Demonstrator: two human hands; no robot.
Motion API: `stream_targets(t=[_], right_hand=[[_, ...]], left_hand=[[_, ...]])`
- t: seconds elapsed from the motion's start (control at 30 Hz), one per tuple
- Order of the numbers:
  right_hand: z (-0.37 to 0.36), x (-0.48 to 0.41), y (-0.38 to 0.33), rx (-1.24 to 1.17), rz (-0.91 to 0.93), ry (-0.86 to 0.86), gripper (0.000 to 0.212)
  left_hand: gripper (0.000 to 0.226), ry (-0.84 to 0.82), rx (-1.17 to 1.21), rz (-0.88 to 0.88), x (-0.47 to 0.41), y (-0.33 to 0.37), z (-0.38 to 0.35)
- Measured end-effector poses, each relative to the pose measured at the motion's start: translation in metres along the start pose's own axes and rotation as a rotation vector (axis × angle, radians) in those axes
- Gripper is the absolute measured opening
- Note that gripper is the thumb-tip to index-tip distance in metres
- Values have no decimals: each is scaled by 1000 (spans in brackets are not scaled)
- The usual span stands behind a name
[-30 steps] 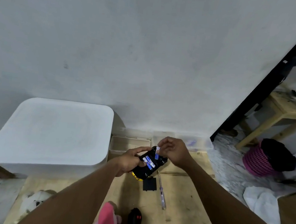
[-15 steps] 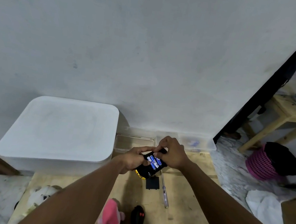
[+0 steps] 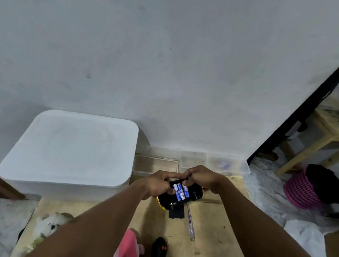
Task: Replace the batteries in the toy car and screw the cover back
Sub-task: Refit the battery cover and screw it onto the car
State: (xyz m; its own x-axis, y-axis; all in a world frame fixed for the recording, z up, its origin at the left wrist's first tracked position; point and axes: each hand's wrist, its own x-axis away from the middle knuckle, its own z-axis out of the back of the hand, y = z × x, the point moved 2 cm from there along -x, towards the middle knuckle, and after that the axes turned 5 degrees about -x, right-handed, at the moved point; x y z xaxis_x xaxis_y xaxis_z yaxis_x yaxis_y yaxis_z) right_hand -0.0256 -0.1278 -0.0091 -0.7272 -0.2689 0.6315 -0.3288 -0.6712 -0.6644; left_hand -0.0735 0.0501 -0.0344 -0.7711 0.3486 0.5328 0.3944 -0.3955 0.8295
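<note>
Several blue-labelled batteries (image 3: 181, 191) lie side by side in the open compartment of the toy car (image 3: 178, 197). The car is held belly-up just above the wooden tabletop (image 3: 213, 248), near its far edge. Its long axis runs roughly left to right and is tilted, the left end with a strip of yellow body lower and nearer the camera, the right end higher and farther. The batteries lie across that axis, pointing roughly toward and away from the person. The left hand (image 3: 158, 184) grips the car's left end, its thumb laid on the black underside beside the batteries. The right hand (image 3: 204, 178) is curled round the right end and far edge, with fingertips pressing at the far ends of the cells. Directly below the car a black square battery cover (image 3: 176, 214) lies flat on the wood. Just to its right is a screwdriver (image 3: 190, 223) with a clear handle, its shaft pointing up toward the car. Nearer the camera sit a black remote control (image 3: 159, 253) with red buttons, a pink soft toy (image 3: 130, 249) and a white plush toy (image 3: 51, 226). Clear plastic containers (image 3: 194, 161) line the wall behind the hands, and a large white lidded bin (image 3: 69, 149) stands to the left. Off to the right on the floor are a pink basket (image 3: 301, 192) and a pale wooden stool (image 3: 329, 131).
</note>
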Motion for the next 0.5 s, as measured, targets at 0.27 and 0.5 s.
stream_targets(t=[0.27, 0.5], right_hand=[[-4, -1, 1, -113, -8, 16, 8], [-1, -2, 3, -84, -45, -35, 23]], left_hand=[[67, 4, 9, -13, 1, 6, 4], [66, 26, 110, 0, 0, -1, 6]])
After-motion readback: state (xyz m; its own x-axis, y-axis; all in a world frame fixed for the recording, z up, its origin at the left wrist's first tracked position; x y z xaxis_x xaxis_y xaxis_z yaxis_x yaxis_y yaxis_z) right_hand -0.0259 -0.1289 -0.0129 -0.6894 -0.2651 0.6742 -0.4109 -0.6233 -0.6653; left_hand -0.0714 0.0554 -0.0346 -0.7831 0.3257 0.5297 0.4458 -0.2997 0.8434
